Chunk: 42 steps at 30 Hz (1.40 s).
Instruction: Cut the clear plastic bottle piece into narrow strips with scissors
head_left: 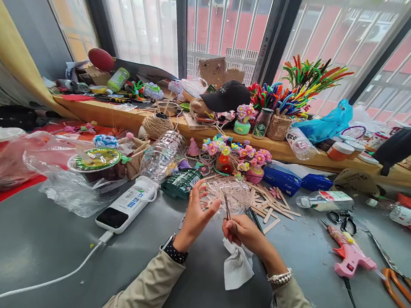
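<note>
My left hand [197, 214] is raised over the table with its thumb and fingers apart; I see nothing held firmly in it. My right hand [241, 232] closes around a slim pointed metal tool [227, 206], its tip upward. Whether this is tweezers or small scissors I cannot tell. Just behind both hands lies a clear ribbed plastic piece [240, 194], partly covered by them. A crumpled white tissue [238, 270] lies below my right hand. Left of my fingers is a dark green packet [180, 183].
Wooden craft sticks [271, 205] lie scattered behind right. A pink glue gun [351, 252], black scissors [343, 221] and large orange-handled scissors [397, 287] lie at right. A white power bank [126, 207] with a cable is at left. Pipe cleaners [280, 100] crowd the sill.
</note>
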### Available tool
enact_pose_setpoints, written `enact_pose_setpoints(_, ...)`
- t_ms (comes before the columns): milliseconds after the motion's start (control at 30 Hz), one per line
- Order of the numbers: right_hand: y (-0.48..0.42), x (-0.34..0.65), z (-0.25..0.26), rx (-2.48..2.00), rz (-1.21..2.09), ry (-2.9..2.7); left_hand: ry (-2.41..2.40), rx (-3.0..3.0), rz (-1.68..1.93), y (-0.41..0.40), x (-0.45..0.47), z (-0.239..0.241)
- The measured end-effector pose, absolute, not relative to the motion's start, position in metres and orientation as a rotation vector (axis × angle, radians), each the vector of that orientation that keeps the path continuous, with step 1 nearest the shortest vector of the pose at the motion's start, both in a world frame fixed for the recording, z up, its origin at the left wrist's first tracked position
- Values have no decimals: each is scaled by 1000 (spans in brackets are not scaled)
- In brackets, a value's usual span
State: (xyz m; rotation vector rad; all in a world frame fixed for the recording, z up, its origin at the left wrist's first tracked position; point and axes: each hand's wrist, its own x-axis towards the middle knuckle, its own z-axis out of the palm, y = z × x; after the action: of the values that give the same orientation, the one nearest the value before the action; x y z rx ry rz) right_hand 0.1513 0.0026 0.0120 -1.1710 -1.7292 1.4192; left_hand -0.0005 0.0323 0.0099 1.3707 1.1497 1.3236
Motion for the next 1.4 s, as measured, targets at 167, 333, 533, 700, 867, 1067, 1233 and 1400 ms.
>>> enact_pose_setpoints(167, 4, 148, 12, -1215, 1275, -1755, 1120, 1389, 1323, 33, -1, 8)
enact_pose_setpoints(333, 3, 143, 14, -1239, 1192, -1748, 1108, 1362, 1330, 33, -2, 10)
enact_pose_setpoints(533, 2, 142, 17, -1229, 1236, -1706, 1099, 1418, 1361, 36, -4, 7)
enact_pose_setpoints(700, 1, 149, 18, -1169, 1446, -1655, 1029, 1484, 1351, 38, -6, 3)
enact_pose_setpoints(867, 0, 152, 18, -1108, 1472, -1696, 952, 1538, 1333, 39, -8, 0)
enact_pose_setpoints(1067, -1, 149, 21, -1156, 1438, -1706, 958, 1561, 1344, 37, -8, 1)
enact_pose_setpoints(1233, -1, 146, 19, -1207, 1261, -1760, 973, 1566, 1379, 36, -9, 3)
enact_pose_setpoints(1400, 1, 145, 14, -1180, 1146, -1769, 997, 1587, 1432, 35, -8, 3)
